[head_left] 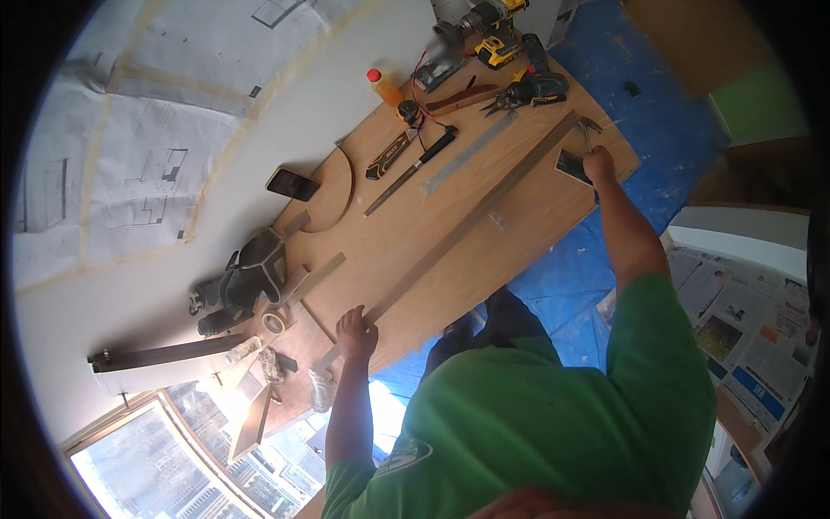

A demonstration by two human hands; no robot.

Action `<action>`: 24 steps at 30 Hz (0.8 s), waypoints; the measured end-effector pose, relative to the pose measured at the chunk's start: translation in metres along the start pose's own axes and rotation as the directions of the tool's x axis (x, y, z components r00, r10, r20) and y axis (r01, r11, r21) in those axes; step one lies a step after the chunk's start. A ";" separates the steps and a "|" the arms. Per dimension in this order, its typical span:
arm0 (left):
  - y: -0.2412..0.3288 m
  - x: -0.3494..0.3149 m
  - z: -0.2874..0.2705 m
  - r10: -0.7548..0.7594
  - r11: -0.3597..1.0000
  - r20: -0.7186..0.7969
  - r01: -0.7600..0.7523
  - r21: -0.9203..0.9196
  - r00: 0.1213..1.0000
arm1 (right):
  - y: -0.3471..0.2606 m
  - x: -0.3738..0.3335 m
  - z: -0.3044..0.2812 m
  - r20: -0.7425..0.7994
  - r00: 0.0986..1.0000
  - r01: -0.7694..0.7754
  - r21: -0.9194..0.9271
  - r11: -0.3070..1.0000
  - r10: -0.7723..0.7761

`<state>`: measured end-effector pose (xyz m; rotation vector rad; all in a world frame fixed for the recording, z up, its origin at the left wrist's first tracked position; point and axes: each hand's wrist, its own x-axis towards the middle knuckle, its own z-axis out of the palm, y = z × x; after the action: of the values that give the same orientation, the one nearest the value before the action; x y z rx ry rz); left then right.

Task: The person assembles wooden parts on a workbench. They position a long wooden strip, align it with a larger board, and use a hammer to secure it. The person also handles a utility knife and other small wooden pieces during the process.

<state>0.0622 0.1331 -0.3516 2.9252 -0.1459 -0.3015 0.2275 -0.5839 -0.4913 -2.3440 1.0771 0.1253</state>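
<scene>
A long, narrow grey-brown strip (471,221) lies diagonally across the wooden worktable (415,294). Near its lower left end, my left hand (355,334) rests over it with the fingers curled onto its edge. My right hand (597,163) is closed around the handle of a hammer (589,128), whose metal head is close to the strip's far right end. Beside that hand lies a small dark rectangular block (571,165), partly covered by the fingers.
Pliers (508,97), a tape measure (408,111), a long file (406,173), a drill (493,16) and an orange bottle (386,87) stand or lie toward the back. A phone (292,183), tool pouch (259,264) and tape roll (274,322) are at left. Blue sheeting (553,277) covers the floor.
</scene>
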 end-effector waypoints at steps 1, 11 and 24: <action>0.012 0.007 0.000 0.007 1.000 0.004 -0.007 -0.016 1.000 | -0.005 0.000 0.002 -0.016 0.999 0.034 -0.057 0.998 -0.035; 0.077 0.062 -0.003 0.031 0.994 0.145 -0.015 -0.112 0.989 | -0.018 -0.006 -0.004 0.038 0.998 0.051 -0.281 0.958 -0.043; 0.070 0.068 -0.005 -0.121 0.980 0.202 0.150 -0.132 0.972 | -0.092 -0.129 0.079 0.414 0.616 0.542 0.395 0.742 -0.670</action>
<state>0.1244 0.0581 -0.3456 2.7604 0.0481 -0.5929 0.2180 -0.4079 -0.4778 -2.1260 -0.0250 0.3485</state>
